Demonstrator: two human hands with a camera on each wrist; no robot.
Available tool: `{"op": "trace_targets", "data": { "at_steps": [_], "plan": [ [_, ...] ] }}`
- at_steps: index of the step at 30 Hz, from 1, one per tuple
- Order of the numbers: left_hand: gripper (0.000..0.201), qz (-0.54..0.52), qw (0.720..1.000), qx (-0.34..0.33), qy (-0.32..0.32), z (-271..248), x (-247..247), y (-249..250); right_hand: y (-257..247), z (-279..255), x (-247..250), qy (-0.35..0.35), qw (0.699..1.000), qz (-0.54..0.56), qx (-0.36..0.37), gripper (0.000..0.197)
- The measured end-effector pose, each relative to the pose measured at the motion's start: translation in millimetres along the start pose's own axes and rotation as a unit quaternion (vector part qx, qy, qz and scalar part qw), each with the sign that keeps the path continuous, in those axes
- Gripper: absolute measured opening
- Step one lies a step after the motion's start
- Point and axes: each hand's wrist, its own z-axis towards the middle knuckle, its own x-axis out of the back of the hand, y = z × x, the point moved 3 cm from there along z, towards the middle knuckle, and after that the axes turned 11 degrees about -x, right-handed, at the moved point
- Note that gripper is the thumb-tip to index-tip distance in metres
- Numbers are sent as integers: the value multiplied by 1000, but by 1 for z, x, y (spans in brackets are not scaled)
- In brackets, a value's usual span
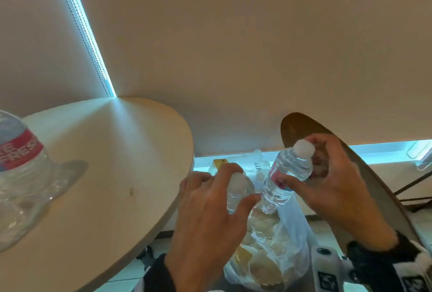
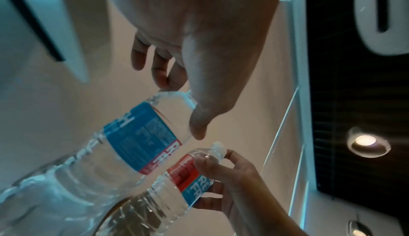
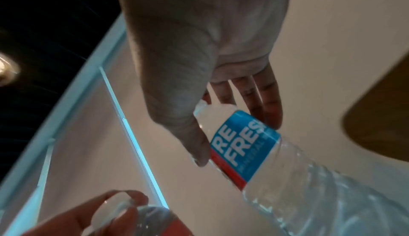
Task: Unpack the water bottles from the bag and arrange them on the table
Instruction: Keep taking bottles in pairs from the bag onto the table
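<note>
Two clear water bottles with red and blue labels are held above a thin plastic bag (image 1: pixel 271 252), beside the table's edge. My left hand (image 1: pixel 240 186) grips the shoulder of one bottle (image 1: pixel 238 180), white cap up; the left wrist view shows my left hand (image 2: pixel 181 105) with thumb and fingers curled round that bottle (image 2: pixel 137 134). My right hand (image 1: pixel 300 165) grips the other bottle (image 1: pixel 275 191) near its neck, tilted; in the right wrist view my right hand (image 3: pixel 236 141) wraps its label (image 3: pixel 241 145). A third bottle (image 1: pixel 21 175) stands on the round table (image 1: pixel 112 156).
The pale round table fills the left, with bare surface between the standing bottle and its right edge. A brown curved chair back (image 1: pixel 301 126) rises behind my right hand. More bottle caps (image 1: pixel 258 176) and crumpled contents show inside the bag. Tiled floor lies below.
</note>
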Motion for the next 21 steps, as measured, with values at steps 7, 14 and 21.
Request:
{"op": "trace_targets", "data": {
  "at_steps": [7, 14, 21],
  "plan": [
    [38, -56, 990, -3, 132, -5, 92, 20, -107, 26, 2, -22, 988, 83, 125, 69],
    [35, -50, 971, 37, 231, -16, 163, 4, -168, 44, -58, -86, 972, 102, 192, 65],
    [35, 59, 958, 87, 266, -32, 205, -15, -208, 50, -131, -166, 956, 115, 214, 63]
  ]
}}
